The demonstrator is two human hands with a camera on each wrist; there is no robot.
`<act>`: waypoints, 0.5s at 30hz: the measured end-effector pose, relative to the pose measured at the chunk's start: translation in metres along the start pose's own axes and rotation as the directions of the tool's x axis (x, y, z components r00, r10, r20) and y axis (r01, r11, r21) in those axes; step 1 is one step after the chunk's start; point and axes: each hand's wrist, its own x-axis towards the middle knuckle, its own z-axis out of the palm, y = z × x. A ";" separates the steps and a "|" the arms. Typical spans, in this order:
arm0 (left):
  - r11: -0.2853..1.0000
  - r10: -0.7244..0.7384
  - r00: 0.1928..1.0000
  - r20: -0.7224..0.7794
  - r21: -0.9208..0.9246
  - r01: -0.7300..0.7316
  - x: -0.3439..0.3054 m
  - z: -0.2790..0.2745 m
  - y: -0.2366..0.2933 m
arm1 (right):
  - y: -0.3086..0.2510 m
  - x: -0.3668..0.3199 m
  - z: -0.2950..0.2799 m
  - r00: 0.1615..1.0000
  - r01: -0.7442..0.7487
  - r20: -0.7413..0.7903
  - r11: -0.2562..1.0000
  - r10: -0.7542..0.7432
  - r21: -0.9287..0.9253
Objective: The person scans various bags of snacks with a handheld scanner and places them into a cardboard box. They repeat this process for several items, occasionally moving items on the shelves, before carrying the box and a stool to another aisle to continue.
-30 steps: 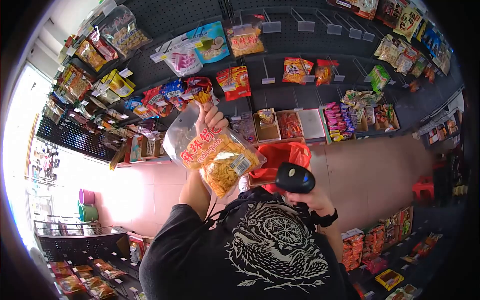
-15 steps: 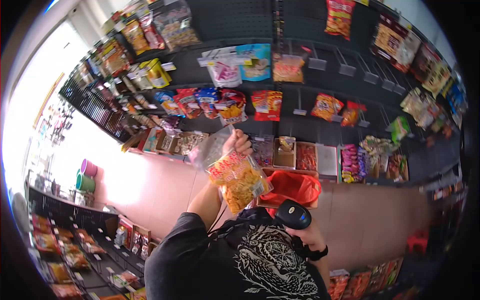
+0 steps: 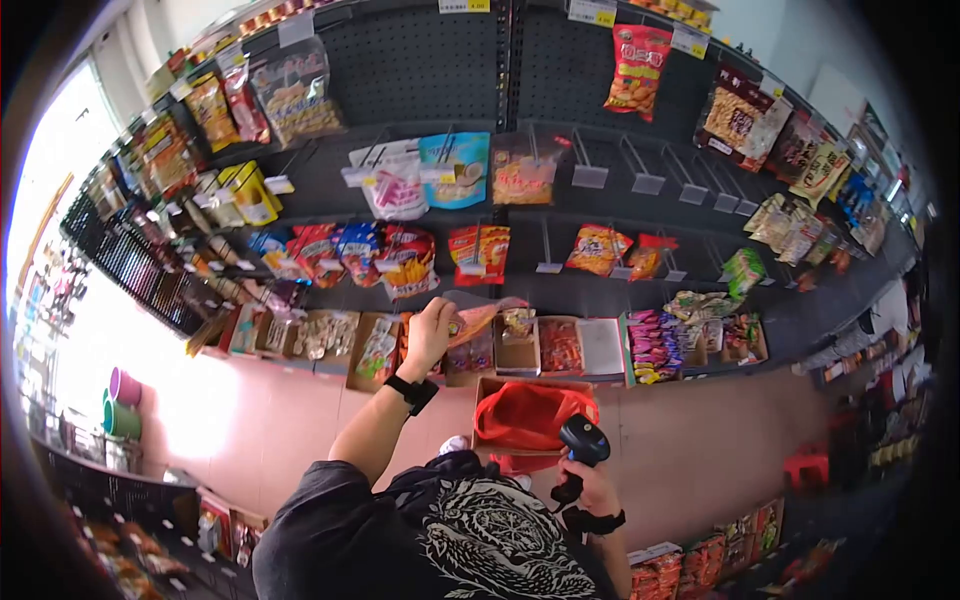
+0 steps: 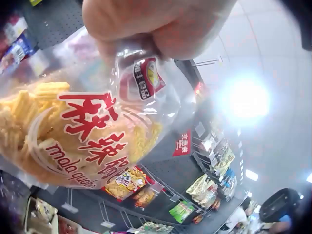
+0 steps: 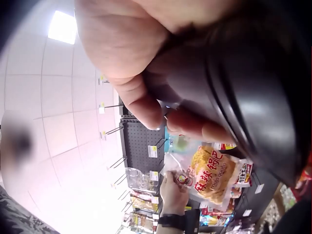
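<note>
Left hand [image 3: 430, 335] grips a clear, red-lettered plastic bag of yellow snacks [image 4: 78, 131] before dark pegboard shelves [image 3: 420, 90].
Right hand [image 3: 594, 484] curls round a black handheld scanner [image 3: 585, 438] near an open red plastic bag [image 3: 528, 415].

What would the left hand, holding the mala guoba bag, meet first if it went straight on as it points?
Probably the hanging red snack packet, roughly in line with the left hand in the head view; depth is unclear, so it might miss.
</note>
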 end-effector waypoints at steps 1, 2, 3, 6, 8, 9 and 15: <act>0.998 0.048 0.999 0.006 0.030 -0.048 0.018 0.004 0.001 | 0.008 0.000 0.001 0.998 -0.001 -0.058 1.000 0.002 0.013; 0.994 0.093 0.996 0.008 0.059 -0.094 0.036 0.007 0.003 | 0.012 0.002 0.004 0.993 -0.004 -0.114 1.000 0.007 0.023; 0.982 0.135 0.991 0.012 0.133 -0.135 0.054 0.009 0.009 | 0.012 -0.001 0.015 0.989 0.022 -0.145 1.000 -0.021 0.008; 0.991 0.131 0.991 -0.006 0.021 -0.131 0.108 0.030 0.003 | 0.020 -0.005 0.044 0.966 0.105 -0.236 0.994 -0.105 -0.013; 0.993 0.117 0.993 -0.010 0.009 -0.117 0.139 0.046 0.000 | 0.033 -0.002 0.052 0.949 0.119 -0.297 0.993 -0.110 0.013; 0.995 0.099 0.995 -0.017 0.016 -0.099 0.153 0.054 0.000 | 0.038 -0.002 0.058 0.934 0.126 -0.343 0.991 -0.102 0.049; 0.996 0.089 0.985 0.149 -0.031 -0.086 0.208 0.080 0.013 | 0.060 -0.003 0.101 0.866 0.166 -0.469 0.985 -0.173 -0.056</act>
